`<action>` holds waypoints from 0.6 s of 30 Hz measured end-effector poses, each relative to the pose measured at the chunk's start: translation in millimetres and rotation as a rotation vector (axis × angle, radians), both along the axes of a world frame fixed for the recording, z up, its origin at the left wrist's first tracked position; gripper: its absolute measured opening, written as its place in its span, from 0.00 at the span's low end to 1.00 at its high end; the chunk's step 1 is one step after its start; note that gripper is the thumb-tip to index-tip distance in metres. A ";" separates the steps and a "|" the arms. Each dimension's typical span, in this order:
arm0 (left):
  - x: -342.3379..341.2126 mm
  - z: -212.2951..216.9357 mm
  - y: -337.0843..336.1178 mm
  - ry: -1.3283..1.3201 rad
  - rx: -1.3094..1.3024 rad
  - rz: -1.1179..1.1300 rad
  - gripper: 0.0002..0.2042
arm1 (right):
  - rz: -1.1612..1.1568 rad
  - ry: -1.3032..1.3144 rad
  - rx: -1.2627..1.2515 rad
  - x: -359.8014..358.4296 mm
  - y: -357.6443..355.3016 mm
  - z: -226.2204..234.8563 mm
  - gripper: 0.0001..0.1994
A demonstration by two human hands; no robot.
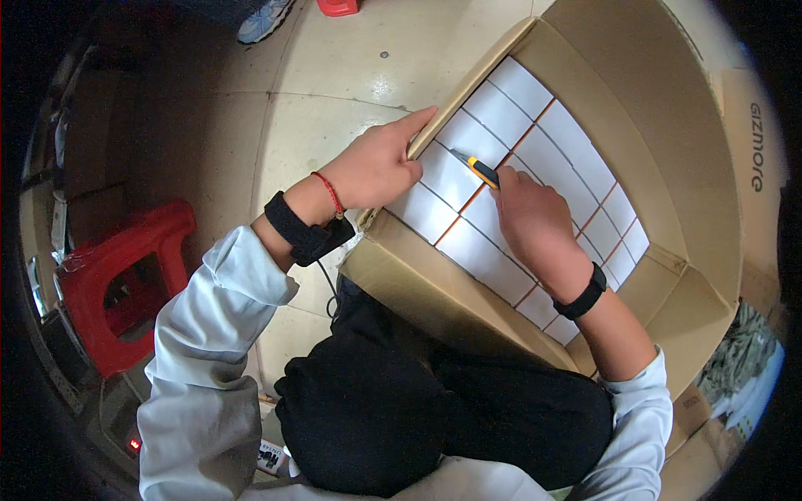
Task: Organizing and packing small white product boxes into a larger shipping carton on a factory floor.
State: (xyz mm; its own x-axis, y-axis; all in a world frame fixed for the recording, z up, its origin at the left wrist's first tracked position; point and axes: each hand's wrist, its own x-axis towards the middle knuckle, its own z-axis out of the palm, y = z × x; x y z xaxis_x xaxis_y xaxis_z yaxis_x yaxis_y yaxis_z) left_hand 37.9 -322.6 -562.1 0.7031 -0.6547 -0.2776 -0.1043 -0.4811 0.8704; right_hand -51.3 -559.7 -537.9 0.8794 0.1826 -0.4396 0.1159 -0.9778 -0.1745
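Observation:
A large open cardboard box stands in front of me, tilted across the view. Rows of white boxes fill it, with dark and orange-brown lines between them. My right hand is closed around a yellow and black utility knife, held over the white boxes. The blade points to the upper left, near a seam; whether it touches is unclear. My left hand grips the box's left wall at its upper edge, the index finger stretched along the rim and the other fingers partly hidden.
A red plastic stool stands at the left. Another person's shoe and a red object are at the top. Raised flaps border the box at the right, beside another carton. A dark cable hangs from my left wrist strap.

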 end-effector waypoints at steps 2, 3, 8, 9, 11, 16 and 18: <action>0.2 3.3 -0.8 0.009 0.019 -0.003 0.35 | 0.009 -0.017 -0.019 -3.0 1.4 -1.2 0.09; 0.0 3.7 -0.1 0.017 0.043 -0.003 0.35 | 0.021 -0.035 -0.032 -3.8 3.6 -1.9 0.08; -2.0 -1.0 1.3 -0.042 -0.004 0.009 0.35 | 0.044 -0.035 -0.103 -2.5 21.2 -1.9 0.06; -1.8 -0.3 0.0 -0.051 -0.018 0.014 0.35 | 0.055 -0.045 -0.098 -0.7 23.4 1.6 0.05; -0.8 1.6 -1.6 -0.044 -0.005 0.010 0.35 | 0.059 -0.037 -0.099 3.6 24.7 9.5 0.05; -0.8 -2.0 0.8 -0.067 0.029 0.006 0.35 | 0.128 -0.026 -0.124 2.0 18.2 18.7 0.05; -1.9 -2.8 1.9 -0.046 0.006 0.012 0.34 | 0.135 0.007 -0.188 -3.7 14.4 23.2 0.04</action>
